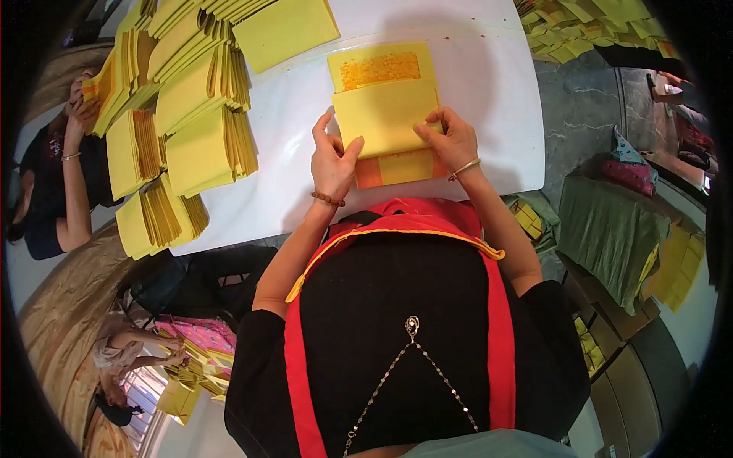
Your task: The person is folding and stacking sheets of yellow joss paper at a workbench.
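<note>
A folded sheet of yellow paper (385,114) lies on the white table in front of me, its far end showing a printed orange patch. Below its fold another part with orange and yellow areas shows, and whether it belongs to the same sheet I cannot tell. My left hand (334,162) holds the paper's left edge, thumb on top and fingers partly hidden. At the right edge, my right hand (453,142) pinches the paper near the fold between thumb and curled fingers. Just beyond lies a flat yellow sheet (286,34).
Stacks of folded yellow paper (200,153) cover the left side of the white table (496,99). Another person's hands (80,107) hold paper at the far left. More yellow paper (595,27) is heaped at the far right. A green cloth (607,229) drapes over something at right.
</note>
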The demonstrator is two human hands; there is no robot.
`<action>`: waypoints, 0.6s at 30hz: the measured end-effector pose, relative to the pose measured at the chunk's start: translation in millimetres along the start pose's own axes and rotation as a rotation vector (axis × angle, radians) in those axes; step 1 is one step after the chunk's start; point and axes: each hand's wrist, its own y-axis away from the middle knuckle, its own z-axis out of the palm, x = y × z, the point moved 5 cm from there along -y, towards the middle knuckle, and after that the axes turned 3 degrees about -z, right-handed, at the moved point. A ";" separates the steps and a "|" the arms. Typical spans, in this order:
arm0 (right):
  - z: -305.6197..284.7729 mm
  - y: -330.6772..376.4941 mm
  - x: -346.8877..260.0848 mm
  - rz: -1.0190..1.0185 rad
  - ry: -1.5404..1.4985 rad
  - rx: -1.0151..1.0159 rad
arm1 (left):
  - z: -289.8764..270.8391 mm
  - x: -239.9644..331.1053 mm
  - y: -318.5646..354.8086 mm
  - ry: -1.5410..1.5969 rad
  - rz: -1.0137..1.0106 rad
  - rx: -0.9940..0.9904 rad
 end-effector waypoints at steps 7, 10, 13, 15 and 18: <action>1.4 -1.7 3.6 -0.015 0.013 0.025 | 38.1 56.1 20.4 -0.566 0.817 0.054; 0.8 -2.6 3.4 -0.010 0.006 0.025 | 67.0 54.4 9.3 -0.641 0.879 -0.015; 3.3 -2.6 3.5 -0.023 0.024 0.037 | 77.4 44.9 0.9 -0.747 0.902 0.005; 1.6 -1.4 0.4 -0.043 0.009 0.054 | 79.3 40.3 -0.4 -0.785 0.907 0.003; -1.6 1.9 -5.0 -0.029 0.049 0.029 | 82.6 38.2 0.3 -0.797 0.928 0.036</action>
